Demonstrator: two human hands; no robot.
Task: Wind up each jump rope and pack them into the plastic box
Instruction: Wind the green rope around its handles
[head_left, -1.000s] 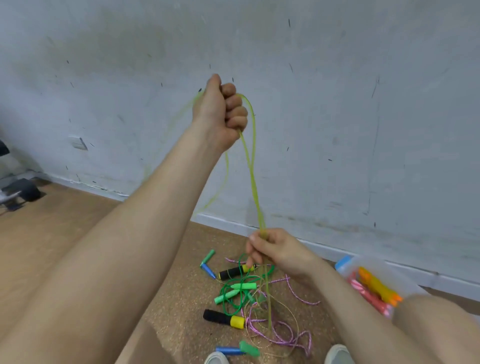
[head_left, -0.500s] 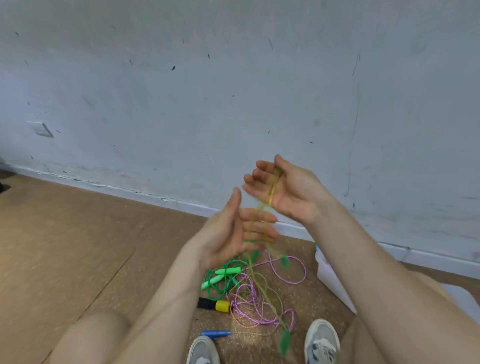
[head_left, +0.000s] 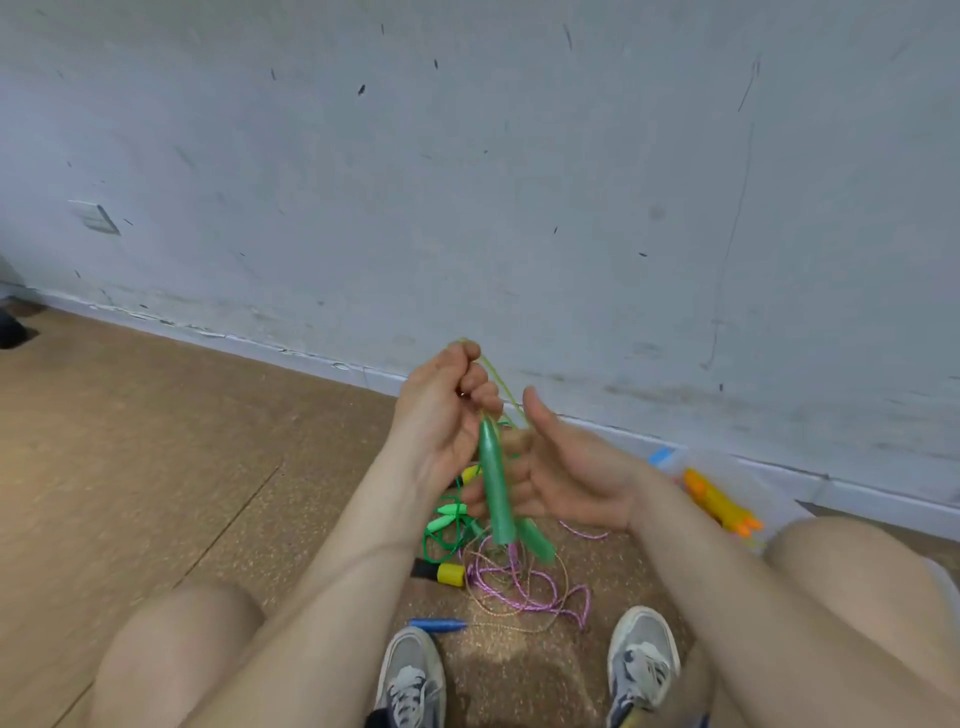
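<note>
Below your hands, a tangle of pink rope (head_left: 524, 582), green rope (head_left: 447, 525) and loose handles litters the cork floor (head_left: 156, 467) between your shoes, with the plastic box (head_left: 727, 483) at four o'clock by the wall. Your left hand (head_left: 441, 426) has its fingers curled tight on the yellow-green rope (head_left: 501, 387), whose green handles (head_left: 496, 488) dangle at six o'clock. Your right hand (head_left: 566, 478) is spread, cupping beside the handles; contact unclear.

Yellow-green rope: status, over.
Left hand shut on yellow-green rope, green handles dangling. Right hand open beside them. Plastic box at right; loose ropes on floor, not yet wound.
</note>
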